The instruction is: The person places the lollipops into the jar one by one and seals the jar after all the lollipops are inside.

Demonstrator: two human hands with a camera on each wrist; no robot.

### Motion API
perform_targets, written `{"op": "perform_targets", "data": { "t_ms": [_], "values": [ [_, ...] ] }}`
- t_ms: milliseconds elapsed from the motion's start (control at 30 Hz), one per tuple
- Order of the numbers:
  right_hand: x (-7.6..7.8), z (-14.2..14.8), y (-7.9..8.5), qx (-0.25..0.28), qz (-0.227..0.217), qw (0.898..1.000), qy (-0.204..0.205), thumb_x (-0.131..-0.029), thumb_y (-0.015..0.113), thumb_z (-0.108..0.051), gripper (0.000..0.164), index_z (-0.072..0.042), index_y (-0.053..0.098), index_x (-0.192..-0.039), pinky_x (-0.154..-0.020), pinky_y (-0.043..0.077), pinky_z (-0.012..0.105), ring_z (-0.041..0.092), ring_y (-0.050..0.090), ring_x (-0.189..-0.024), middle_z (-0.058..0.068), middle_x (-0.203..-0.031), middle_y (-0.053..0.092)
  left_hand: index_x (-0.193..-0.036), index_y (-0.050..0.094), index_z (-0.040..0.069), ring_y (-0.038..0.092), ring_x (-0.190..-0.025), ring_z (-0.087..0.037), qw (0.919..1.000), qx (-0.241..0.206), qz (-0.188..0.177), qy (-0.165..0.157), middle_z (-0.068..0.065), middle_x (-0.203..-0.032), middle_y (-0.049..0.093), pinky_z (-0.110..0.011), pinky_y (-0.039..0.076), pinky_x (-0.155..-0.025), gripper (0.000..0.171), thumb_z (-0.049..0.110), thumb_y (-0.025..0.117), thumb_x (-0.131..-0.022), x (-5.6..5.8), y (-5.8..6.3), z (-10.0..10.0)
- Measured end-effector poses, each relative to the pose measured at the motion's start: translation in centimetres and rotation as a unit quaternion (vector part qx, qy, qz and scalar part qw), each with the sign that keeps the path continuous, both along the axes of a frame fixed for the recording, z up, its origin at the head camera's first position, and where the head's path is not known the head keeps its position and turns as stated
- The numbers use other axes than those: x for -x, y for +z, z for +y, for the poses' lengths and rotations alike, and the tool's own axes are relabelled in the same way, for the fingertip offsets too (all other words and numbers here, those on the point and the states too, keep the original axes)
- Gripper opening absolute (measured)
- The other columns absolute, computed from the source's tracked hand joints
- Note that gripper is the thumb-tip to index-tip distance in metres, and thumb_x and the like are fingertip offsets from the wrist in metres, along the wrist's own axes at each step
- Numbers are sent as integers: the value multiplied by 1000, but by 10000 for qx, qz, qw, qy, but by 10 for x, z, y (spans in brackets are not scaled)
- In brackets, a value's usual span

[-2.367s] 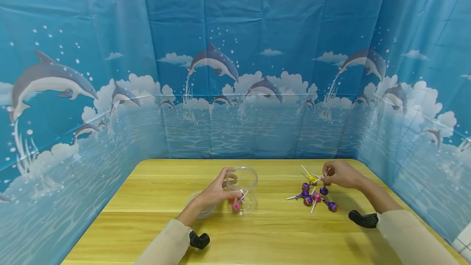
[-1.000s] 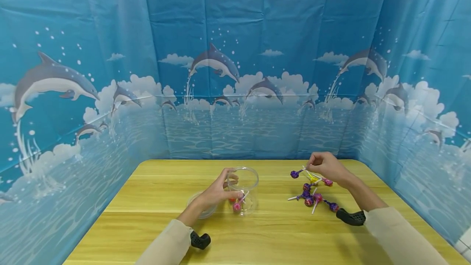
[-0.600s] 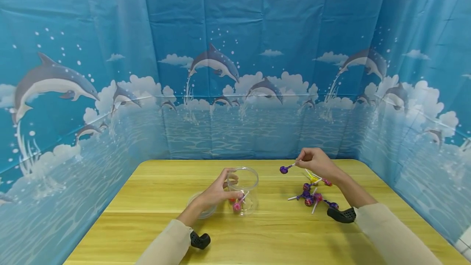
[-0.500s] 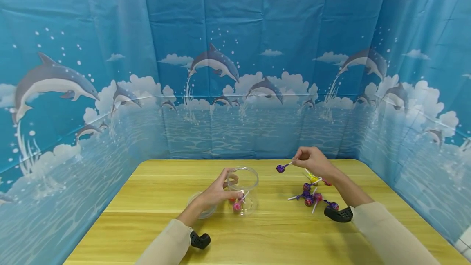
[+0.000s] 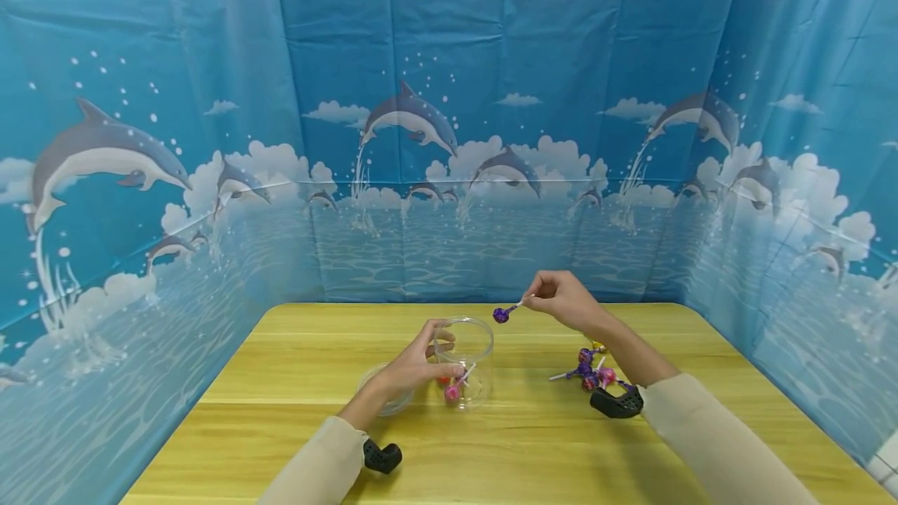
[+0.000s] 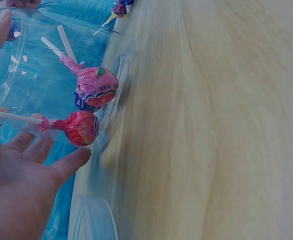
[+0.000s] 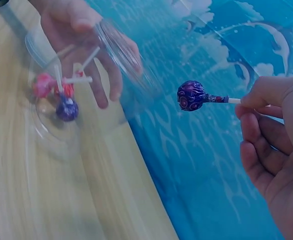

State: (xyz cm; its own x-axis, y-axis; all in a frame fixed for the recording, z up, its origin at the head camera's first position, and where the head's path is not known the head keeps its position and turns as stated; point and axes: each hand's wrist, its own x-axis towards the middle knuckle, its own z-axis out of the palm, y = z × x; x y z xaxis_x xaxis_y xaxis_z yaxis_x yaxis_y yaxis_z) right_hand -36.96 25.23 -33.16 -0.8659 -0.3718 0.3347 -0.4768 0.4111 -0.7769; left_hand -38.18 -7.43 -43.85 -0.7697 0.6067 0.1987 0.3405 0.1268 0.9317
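My left hand grips a clear plastic jar standing on the table, thumb in front and fingers curled round behind. Inside, at the bottom, lie a pink lollipop, a red lollipop and a purple lollipop, sticks leaning upward. My right hand pinches the white stick of another purple-wrapped lollipop between thumb and forefinger. That lollipop is in the air, just right of the jar's open rim, candy end pointing left toward it.
Several more lollipops, purple, pink and yellow, lie in a loose pile on the wooden table, partly hidden behind the right forearm. A clear round lid lies beside the left wrist. A blue dolphin curtain hangs behind the table.
My right hand has lifted the purple lollipop from the pile and carried it leftward toward the jar. The left hand and jar have stayed in place.
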Motion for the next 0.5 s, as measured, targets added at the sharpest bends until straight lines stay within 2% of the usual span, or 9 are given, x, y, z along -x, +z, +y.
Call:
{"op": "perform_targets", "data": {
  "t_ms": [167, 367, 500],
  "values": [
    [1, -15, 2, 30, -28, 9999, 142, -101, 69, -11, 11, 0, 67, -99, -91, 54, 50, 28, 70, -95, 11, -96, 71, -155, 31, 24, 44, -141, -36, 10000, 33, 5, 36, -16, -148, 42, -61, 37, -111, 77, 37, 77, -95, 1, 0, 1],
    [5, -31, 0, -35, -73, 9991, 409, -101, 68, -8, 8, 0, 68, -99, -89, 56, 46, 28, 70, -94, 11, -96, 72, -155, 31, 25, 44, -140, -37, 9999, 99, 24, 60, -13, -147, 43, -62, 35, -111, 77, 38, 77, -95, 1, 0, 1],
    [7, -41, -2, -235, -80, 9979, 606, -100, 68, -6, 5, -1, 68, -97, -85, 57, 45, 28, 71, -92, 9, -96, 72, -155, 31, 24, 43, -140, -40, 10000, 62, 37, 8, -19, -149, 41, -64, 35, -110, 76, 36, 76, -95, 2, 0, 1]
  ]
}}
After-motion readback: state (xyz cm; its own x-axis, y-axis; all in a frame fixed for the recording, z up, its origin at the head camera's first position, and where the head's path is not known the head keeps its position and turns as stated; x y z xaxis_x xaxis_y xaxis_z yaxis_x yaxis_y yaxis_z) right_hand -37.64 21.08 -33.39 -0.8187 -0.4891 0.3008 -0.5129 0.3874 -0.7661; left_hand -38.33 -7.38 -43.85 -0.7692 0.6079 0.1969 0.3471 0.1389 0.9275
